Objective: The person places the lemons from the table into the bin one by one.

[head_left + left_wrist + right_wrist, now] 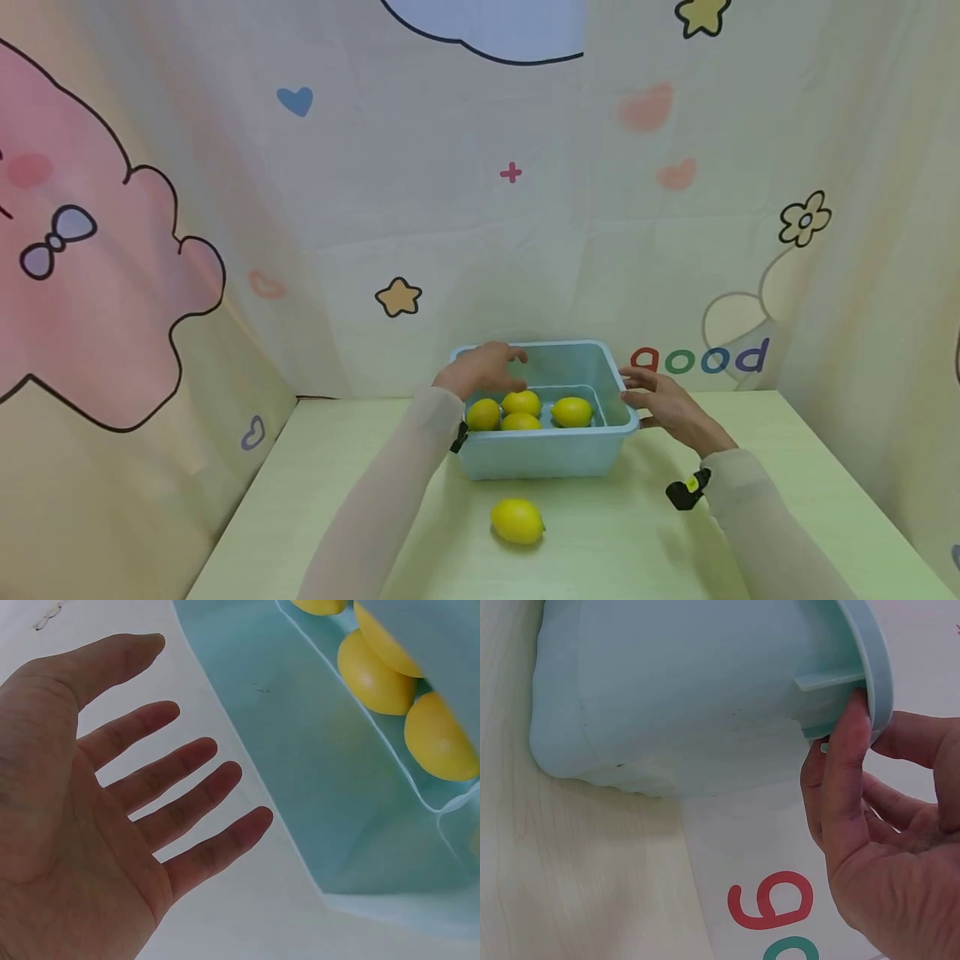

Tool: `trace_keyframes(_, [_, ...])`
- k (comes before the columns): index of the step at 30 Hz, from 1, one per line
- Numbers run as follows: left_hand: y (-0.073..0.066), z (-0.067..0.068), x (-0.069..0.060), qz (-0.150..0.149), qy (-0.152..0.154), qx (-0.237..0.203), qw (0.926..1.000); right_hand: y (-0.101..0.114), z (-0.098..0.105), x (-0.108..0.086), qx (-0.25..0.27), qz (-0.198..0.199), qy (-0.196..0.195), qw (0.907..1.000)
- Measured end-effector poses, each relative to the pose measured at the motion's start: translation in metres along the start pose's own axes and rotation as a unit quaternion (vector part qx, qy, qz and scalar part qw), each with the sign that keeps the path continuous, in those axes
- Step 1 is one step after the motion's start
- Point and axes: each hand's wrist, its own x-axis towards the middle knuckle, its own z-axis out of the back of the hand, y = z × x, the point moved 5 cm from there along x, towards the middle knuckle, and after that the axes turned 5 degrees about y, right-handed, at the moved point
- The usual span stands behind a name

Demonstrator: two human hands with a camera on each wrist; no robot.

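Note:
A light-blue plastic basin (547, 455) stands at the back of the table, with several yellow lemons (572, 412) inside. My left hand (483, 371) is over the basin's left side, above the lemons. In the left wrist view its fingers (176, 817) are spread and relaxed, holding nothing. My right hand (671, 410) is at the basin's right side. Its fingers and thumb pinch the basin's rim (879, 667), as the right wrist view shows. One more lemon (517, 522) lies on the table in front of the basin, apart from both hands.
The pale wooden table (600, 542) runs back to a printed cloth (420, 200) hanging close behind the basin. More cloth hangs along the left and right sides. My sleeves reach in on either side of the loose lemon.

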Motion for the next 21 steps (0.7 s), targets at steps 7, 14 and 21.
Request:
trace_keyframes(7, [-0.007,0.001,-0.012,-0.012,-0.017,0.007,0.9998,-0.001,0.0,0.0,0.003,0.0,0.001,1.0])
trace_keyframes(14, [-0.017,-0.002,-0.034,-0.046,-0.053,0.043,0.9966,-0.002,-0.002,0.0,0.004,0.002,0.006,1.0])
trace_keyframes(21, [-0.027,-0.008,-0.063,-0.106,-0.098,0.055,0.988,-0.002,-0.001,-0.001,-0.004,0.009,0.007,0.9999])
